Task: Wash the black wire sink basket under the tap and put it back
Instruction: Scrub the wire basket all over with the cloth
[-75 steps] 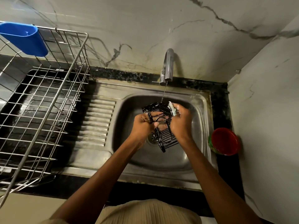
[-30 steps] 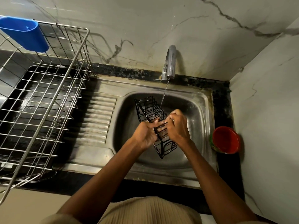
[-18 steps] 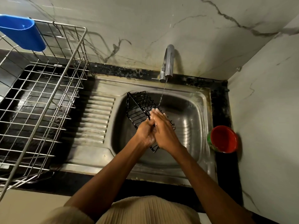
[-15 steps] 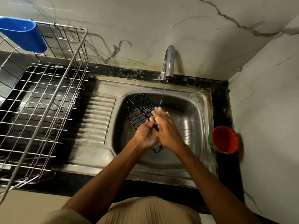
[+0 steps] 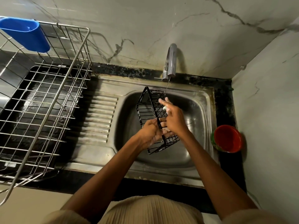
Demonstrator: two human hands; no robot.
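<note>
Black wire sink basket point(image 5: 151, 117) held tilted over sink point(image 5: 203, 101) bowl, far end near thin stream from tap point(image 5: 170, 62). Left hand point(image 5: 149, 133) grips near frame wire, fingers curled round it. Right hand point(image 5: 174, 118) lies on mesh, fingers extended; whitish bit at fingers, soap or scrub, cannot tell. Risk: wet, soapy wire slips from single grip, basket drops into bowl. Drain hidden under hands. Dish rack point(image 5: 42, 97) at left tabletop edge, cut off by frame.
</note>
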